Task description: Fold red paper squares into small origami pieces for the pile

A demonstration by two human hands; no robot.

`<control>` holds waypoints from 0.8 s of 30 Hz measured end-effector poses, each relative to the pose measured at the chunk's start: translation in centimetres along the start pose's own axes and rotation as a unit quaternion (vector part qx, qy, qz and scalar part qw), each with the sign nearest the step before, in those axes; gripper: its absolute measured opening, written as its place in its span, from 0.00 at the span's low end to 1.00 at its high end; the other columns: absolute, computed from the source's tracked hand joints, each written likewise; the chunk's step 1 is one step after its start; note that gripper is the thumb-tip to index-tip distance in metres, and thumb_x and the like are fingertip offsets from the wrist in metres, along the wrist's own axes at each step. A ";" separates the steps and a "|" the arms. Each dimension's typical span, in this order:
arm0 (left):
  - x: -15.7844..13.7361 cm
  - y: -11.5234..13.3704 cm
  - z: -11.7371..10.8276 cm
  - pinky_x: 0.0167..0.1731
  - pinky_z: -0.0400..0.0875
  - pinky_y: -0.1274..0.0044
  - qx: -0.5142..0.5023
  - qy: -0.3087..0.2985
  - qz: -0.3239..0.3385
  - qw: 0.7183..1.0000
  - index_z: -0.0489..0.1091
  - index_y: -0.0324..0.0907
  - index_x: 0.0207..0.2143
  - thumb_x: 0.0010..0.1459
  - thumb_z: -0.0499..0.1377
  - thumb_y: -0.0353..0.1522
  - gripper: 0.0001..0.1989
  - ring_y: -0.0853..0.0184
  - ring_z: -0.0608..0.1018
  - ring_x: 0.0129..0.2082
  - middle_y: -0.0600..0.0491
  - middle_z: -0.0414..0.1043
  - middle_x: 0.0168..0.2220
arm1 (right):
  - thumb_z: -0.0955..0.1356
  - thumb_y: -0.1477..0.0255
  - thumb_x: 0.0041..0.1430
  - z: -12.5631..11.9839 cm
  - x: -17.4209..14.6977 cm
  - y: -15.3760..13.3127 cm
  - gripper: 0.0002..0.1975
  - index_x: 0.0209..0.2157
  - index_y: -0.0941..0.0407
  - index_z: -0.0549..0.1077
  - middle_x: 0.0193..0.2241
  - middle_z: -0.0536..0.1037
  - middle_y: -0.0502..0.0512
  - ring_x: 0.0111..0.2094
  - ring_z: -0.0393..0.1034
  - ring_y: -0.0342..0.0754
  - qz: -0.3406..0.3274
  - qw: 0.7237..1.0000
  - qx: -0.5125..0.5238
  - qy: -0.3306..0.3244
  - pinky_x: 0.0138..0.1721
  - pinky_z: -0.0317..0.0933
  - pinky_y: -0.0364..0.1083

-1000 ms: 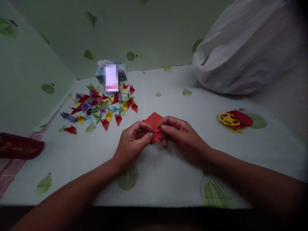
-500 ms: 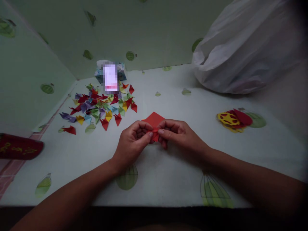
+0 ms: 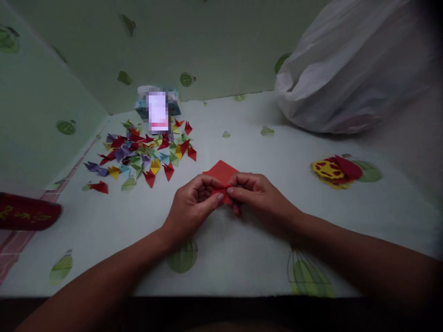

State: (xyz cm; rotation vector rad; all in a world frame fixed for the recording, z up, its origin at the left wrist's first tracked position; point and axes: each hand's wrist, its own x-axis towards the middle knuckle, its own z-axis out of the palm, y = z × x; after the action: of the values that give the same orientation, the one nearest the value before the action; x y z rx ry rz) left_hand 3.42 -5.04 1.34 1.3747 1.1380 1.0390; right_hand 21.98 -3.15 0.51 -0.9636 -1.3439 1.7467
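Observation:
Between my two hands is a red sheet of origami paper point(image 3: 221, 170), its pointed corner facing away from me. My left hand point(image 3: 198, 196) pinches its near left part between thumb and fingers. From the right, my right hand point(image 3: 251, 190) grips the paper the same way, its thumb close to the left fingertips. The near part of the paper is folded, and the fingers partly hide it. Ahead and to the left, several small folded paper cranes point(image 3: 155, 166) in red, yellow, green, blue and purple lie spread out.
A phone with a blurred screen point(image 3: 158, 110) leans on a tissue box point(image 3: 176, 102) behind the cranes. At right lie yellow and red paper cut-outs point(image 3: 328, 170), below a large white plastic bag point(image 3: 321, 87). A dark red object with gold lettering point(image 3: 31, 212) is at the left edge.
My left thumb has shifted slightly right and down along the fold. Both hands still hold the red paper in nearly the same place.

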 end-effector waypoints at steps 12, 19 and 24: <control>0.0 0.2 -0.1 0.29 0.70 0.78 0.018 0.019 0.005 1.000 0.74 0.40 0.31 0.55 0.66 0.31 0.04 0.71 0.74 0.27 0.55 0.74 0.27 | 0.72 0.65 0.60 0.1 0.1 0.9 0.14 0.24 0.57 0.71 0.19 0.73 0.47 0.18 0.65 0.39 0.036 0.998 0.040 -0.035 0.22 0.59 0.40; -0.1 0.4 0.0 0.28 0.68 0.79 0.007 0.023 -0.004 1.000 0.74 0.41 0.30 0.53 0.66 0.30 0.03 0.72 0.72 0.26 0.56 0.72 0.25 | 0.71 0.67 0.61 0.2 0.0 0.9 0.13 0.24 0.58 0.72 0.19 0.75 0.48 0.17 0.67 0.39 0.051 0.995 0.073 -0.052 0.21 0.61 0.40; 0.0 0.1 -0.2 0.28 0.69 0.79 -0.013 0.017 -0.013 1.000 0.75 0.41 0.31 0.53 0.66 0.30 0.03 0.71 0.73 0.25 0.56 0.73 0.25 | 0.70 0.68 0.61 0.3 0.1 0.9 0.12 0.25 0.58 0.73 0.20 0.76 0.49 0.17 0.68 0.39 0.049 0.992 0.101 -0.063 0.21 0.62 0.39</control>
State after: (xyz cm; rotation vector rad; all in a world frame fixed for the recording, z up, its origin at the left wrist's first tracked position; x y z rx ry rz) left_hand 3.26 -5.01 1.45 1.3243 1.1603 1.0587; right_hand 21.62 -3.41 -0.36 -0.8304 -1.1841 2.0044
